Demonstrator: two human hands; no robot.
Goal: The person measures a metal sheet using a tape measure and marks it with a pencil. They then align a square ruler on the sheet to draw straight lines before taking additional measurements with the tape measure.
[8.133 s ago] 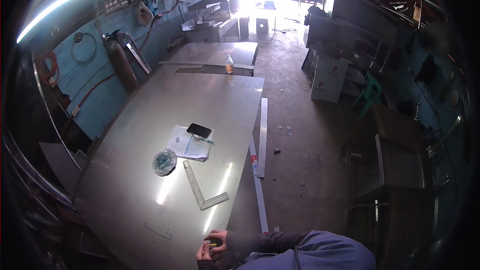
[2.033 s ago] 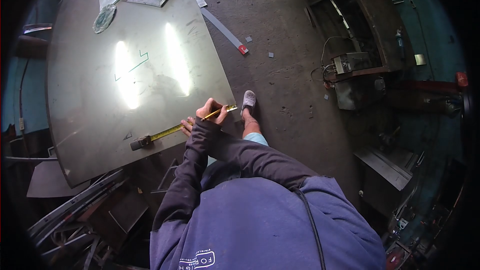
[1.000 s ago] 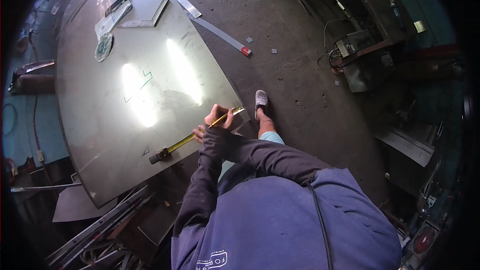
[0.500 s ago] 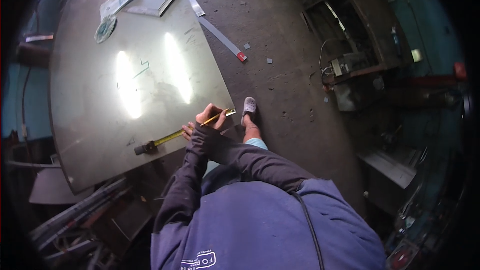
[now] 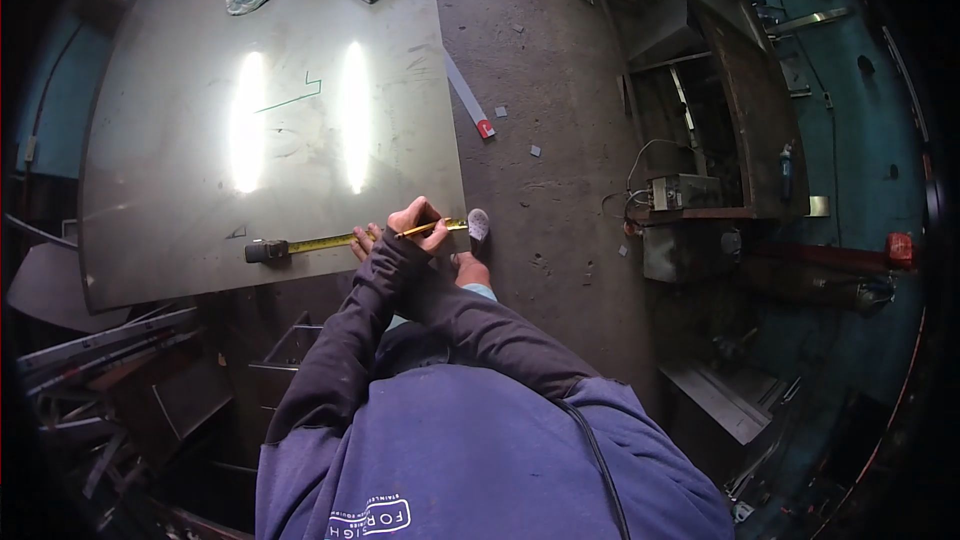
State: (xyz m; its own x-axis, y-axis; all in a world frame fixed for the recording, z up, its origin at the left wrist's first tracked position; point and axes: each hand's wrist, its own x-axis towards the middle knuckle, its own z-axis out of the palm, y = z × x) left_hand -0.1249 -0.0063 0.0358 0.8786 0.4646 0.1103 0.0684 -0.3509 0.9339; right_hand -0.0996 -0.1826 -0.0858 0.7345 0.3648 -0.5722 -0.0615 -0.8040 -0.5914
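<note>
Two hands at the near edge of a steel sheet [image 5: 200, 90], a pencil [image 5: 428, 229] clamped in the right hand [image 5: 413, 219], left hand [image 5: 362, 241] fingers laid flat, unclenched, on the tape measure [image 5: 320, 242] blade, which is stretched along that edge, its case [image 5: 265, 251] set leftward.

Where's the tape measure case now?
The tape measure case lies by the near edge of the metal sheet, left of centre in the head view; its blade runs right to the left hand and the right hand holding a pencil.
</note>
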